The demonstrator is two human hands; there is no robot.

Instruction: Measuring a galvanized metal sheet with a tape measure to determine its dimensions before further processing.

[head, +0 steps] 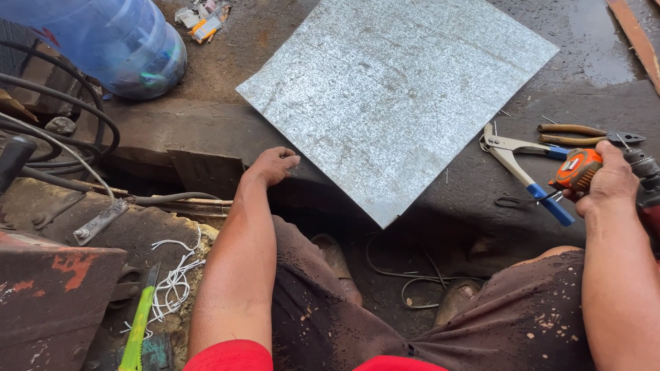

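A galvanized metal sheet (395, 96) lies flat on the dark wet ground in front of me. My left hand (273, 165) rests by the sheet's lower left edge, fingers curled, touching or almost touching it. Over at the right, my right hand (608, 180) holds an orange and black tape measure (576, 169) just above the ground. A rivet tool with blue-tipped handles (526, 172) lies right beside that hand.
Brown-handled pliers (584, 132) and a power drill (645, 175) lie at the far right. A blue water jug (113, 41) stands at top left above black cables (65, 130). A green-handled tool (139, 323), white string and rusty metal parts sit at lower left.
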